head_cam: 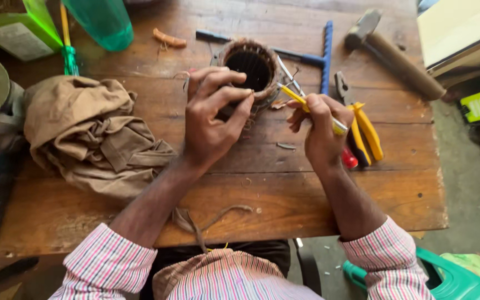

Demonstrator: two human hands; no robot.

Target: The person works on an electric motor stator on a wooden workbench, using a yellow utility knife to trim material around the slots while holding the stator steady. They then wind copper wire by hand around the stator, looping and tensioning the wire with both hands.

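A round motor stator (254, 68) with copper windings stands on the wooden table (284, 189). My left hand (212, 119) grips its near rim, fingers curled over the edge. My right hand (320, 130) is closed around a yellow-handled tool (306, 105) whose metal tip points at the stator's right side. Both forearms reach out from striped sleeves.
Crumpled brown cloth (93, 133) lies at the left. Yellow-handled pliers (362, 119), a hammer (390, 53) and a blue-handled tool (327, 55) lie on the right. A green bottle (104, 22), green box (18, 33) and green screwdriver (69, 47) sit at the back left.
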